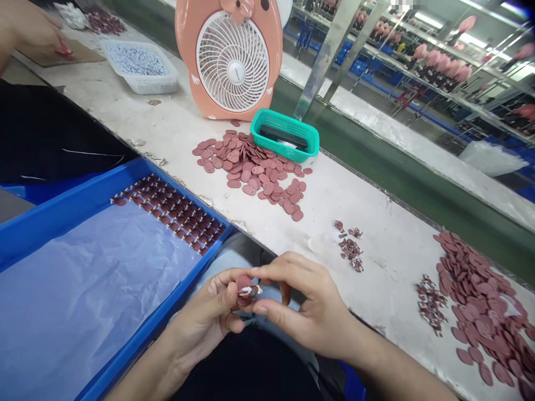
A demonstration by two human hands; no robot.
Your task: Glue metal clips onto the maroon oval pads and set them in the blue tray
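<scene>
Looking down in the head view along a long white tabletop (384,267). Pinching one small maroon piece (246,289) at about 6 o'clock, between a left hand (198,317) and a right hand (311,312). Clamping it tight with both grips, thumbs and fingers coming together from each side, with no open gap showing. Pointing a little white-and-dark bit out toward 3 o'clock, while the long side of the piece seems to be running from 12 to 6, though the fingers are hiding part of it.

Showing some work as done: sitting in neat rows at 9 o'clock, many small pieces (169,214) lying on blue plastic sheet inside a blue tray (86,192). Showing much work as left: spreading out at 12 o'clock, a big heap of loose pink discs (246,167), and filling the 4 o'clock side, a second heap of discs (480,301). Lying in small bunches near them, mixed little parts (350,248).

Standing at 12 o'clock, a pink fan (234,64) and a teal basket (271,120). Reaching in at 11 o'clock, a co-worker's hand (31,30), near a white basket of small grey bits (142,83).
</scene>
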